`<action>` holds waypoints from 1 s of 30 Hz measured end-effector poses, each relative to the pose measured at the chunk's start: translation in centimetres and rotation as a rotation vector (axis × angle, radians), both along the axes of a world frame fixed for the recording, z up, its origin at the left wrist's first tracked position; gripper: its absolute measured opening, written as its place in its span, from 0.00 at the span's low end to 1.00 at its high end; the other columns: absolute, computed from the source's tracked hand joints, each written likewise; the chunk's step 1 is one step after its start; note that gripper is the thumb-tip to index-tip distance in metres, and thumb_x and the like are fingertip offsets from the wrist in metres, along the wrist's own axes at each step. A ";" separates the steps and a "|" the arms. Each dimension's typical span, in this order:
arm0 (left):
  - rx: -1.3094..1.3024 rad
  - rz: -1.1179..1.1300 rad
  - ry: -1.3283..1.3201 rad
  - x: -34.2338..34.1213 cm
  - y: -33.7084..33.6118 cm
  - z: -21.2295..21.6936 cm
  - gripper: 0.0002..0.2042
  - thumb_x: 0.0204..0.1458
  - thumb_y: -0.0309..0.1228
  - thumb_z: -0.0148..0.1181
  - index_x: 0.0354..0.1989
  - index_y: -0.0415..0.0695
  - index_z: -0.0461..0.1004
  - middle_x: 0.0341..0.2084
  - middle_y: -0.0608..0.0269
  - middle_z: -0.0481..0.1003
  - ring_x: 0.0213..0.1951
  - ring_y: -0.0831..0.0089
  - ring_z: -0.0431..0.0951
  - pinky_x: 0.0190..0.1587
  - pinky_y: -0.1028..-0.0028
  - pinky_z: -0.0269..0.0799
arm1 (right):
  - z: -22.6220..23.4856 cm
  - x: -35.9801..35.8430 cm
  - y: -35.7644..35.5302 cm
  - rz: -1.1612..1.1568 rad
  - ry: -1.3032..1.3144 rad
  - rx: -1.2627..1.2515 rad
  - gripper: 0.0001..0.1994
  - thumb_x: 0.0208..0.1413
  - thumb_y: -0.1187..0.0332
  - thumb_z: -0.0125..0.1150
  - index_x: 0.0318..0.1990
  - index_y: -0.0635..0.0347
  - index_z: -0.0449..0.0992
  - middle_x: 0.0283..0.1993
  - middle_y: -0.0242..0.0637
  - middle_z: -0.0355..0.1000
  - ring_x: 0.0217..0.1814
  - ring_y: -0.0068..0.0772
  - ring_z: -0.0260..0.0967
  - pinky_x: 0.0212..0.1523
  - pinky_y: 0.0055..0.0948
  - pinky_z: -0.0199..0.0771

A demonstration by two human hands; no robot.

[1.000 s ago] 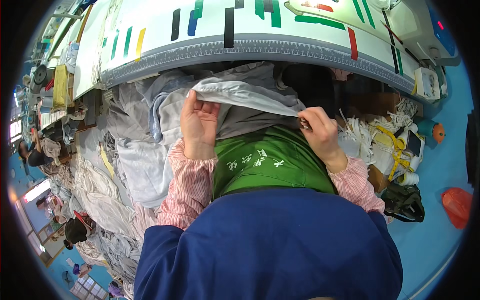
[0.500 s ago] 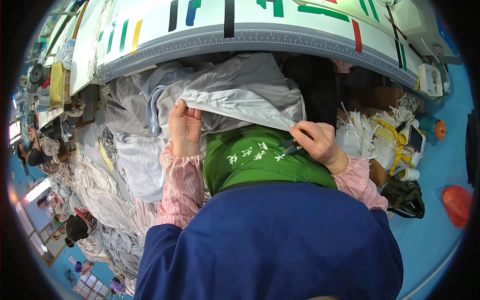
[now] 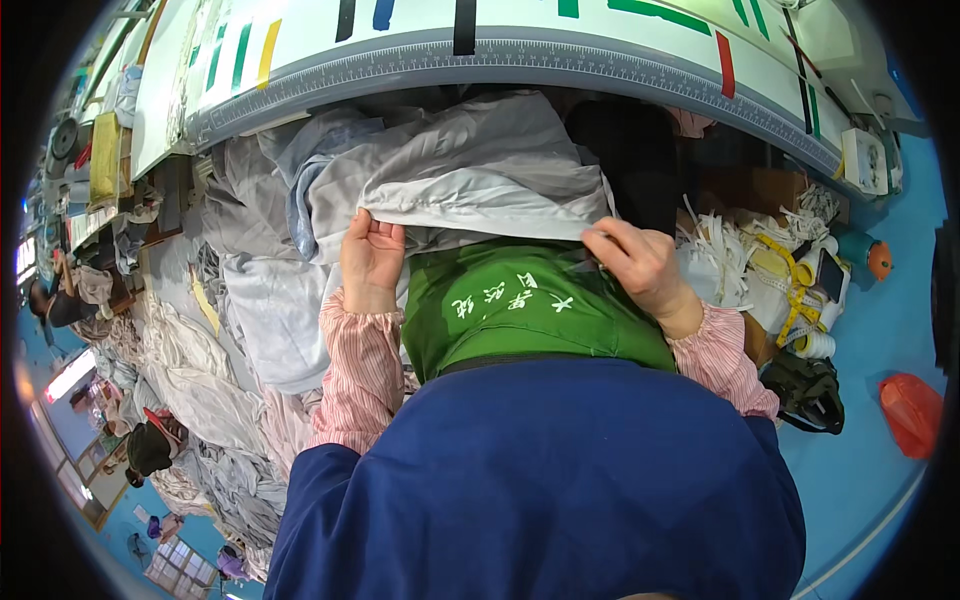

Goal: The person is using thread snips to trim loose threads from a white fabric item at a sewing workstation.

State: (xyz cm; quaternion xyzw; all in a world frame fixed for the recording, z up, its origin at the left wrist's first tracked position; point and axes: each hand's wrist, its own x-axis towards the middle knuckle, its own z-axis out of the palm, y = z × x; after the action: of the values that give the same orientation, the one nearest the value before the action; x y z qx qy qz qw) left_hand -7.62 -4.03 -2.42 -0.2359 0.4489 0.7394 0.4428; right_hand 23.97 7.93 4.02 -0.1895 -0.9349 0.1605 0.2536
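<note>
Our left hand [image 3: 372, 265] and right hand [image 3: 645, 270] pinch the near edge of the grey cloth [image 3: 490, 202], between our green apron [image 3: 520, 325] and the table [image 3: 540, 25]. If we pinch too loosely, it might slip. The cloth pile [image 3: 272, 330] on the left could tug it, and the table blocks the far side.

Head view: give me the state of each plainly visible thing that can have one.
Light grey cloth: creased, near edge drawn fairly straight
Left hand: fingers pinching that edge's left end
Right hand: fingers closed on its right end
White strips: loose, tangled
Tape measure: unrolled, looped
Red bag: crumpled
</note>
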 end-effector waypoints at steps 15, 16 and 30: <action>0.695 -0.135 -0.098 -0.8 -1.7 2.1 0.14 0.59 0.30 0.40 0.50 0.36 0.64 0.50 0.56 0.68 0.53 0.65 0.67 0.58 0.63 0.61 | 0.0 1.1 0.6 -0.192 0.192 0.118 0.10 0.33 0.77 0.58 0.29 0.62 0.72 0.24 0.33 0.64 0.18 0.27 0.64 0.16 0.22 0.63; 0.695 -0.137 -0.100 -1.6 -1.6 2.7 0.14 0.59 0.30 0.40 0.50 0.36 0.64 0.50 0.56 0.68 0.53 0.65 0.67 0.58 0.63 0.61 | 0.0 1.1 0.6 -0.172 0.172 0.109 0.10 0.33 0.78 0.58 0.29 0.62 0.72 0.23 0.33 0.63 0.17 0.27 0.64 0.16 0.22 0.63; 0.722 -0.058 0.025 -10.4 -5.5 1.3 0.15 0.59 0.30 0.39 0.50 0.33 0.64 0.52 0.51 0.66 0.55 0.62 0.65 0.59 0.61 0.57 | -0.9 -0.4 0.6 -0.064 0.176 0.073 0.07 0.33 0.78 0.59 0.25 0.62 0.71 0.24 0.32 0.65 0.18 0.27 0.66 0.16 0.22 0.66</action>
State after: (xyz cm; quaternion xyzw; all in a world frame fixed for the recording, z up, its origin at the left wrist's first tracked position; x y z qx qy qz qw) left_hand -18.06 -9.57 -1.14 -0.0424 0.1709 0.8402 0.5128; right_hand 23.59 8.57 3.08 -0.1952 -0.9077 0.1344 0.3463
